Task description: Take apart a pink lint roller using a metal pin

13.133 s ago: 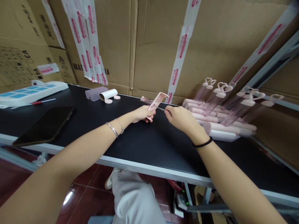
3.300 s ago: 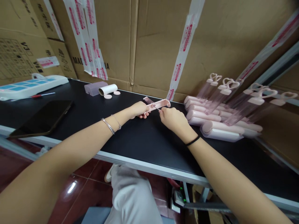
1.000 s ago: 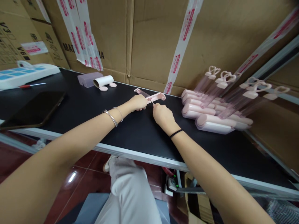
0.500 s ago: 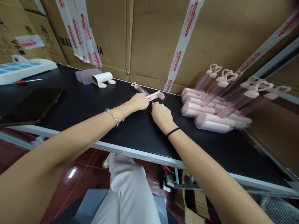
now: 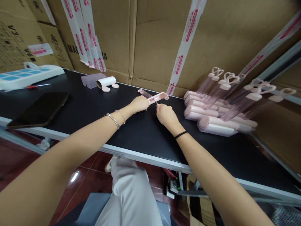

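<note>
On a black worktable [image 5: 94, 110], the left hand [image 5: 140, 103] closes its fingers around a pink plastic handle [image 5: 160, 96] at the table's far edge, while the right hand [image 5: 166, 113] pinches a thin metal tool [image 5: 155, 101] against it. Stacked pink rollers [image 5: 211, 121] lie nearby.
</note>
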The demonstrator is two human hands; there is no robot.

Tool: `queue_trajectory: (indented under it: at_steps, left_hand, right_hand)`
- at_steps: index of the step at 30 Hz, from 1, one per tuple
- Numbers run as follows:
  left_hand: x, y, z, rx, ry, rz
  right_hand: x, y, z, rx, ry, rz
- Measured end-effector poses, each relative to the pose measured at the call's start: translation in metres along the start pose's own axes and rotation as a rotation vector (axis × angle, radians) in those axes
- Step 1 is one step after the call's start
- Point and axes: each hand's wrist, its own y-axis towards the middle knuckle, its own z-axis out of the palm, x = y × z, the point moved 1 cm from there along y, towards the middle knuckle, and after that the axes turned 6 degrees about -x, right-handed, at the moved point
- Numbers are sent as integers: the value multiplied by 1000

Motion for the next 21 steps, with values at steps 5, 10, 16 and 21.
queue_trajectory:
  at_steps: [5,10,16,21]
  left_hand:
    - [-1,4,1,33,222,187]
    - [-4,2,-1,42,331,259]
    - [-2,4,1,48,284,230]
    - [0,5,2,33,298,259]
  right_hand:
    - [-2,2,-1,5,58,29]
    - [-4,7,-1,35,97,28]
    - [-7,13,1,66,117,17]
    - [-9,15,3,77,116,6]
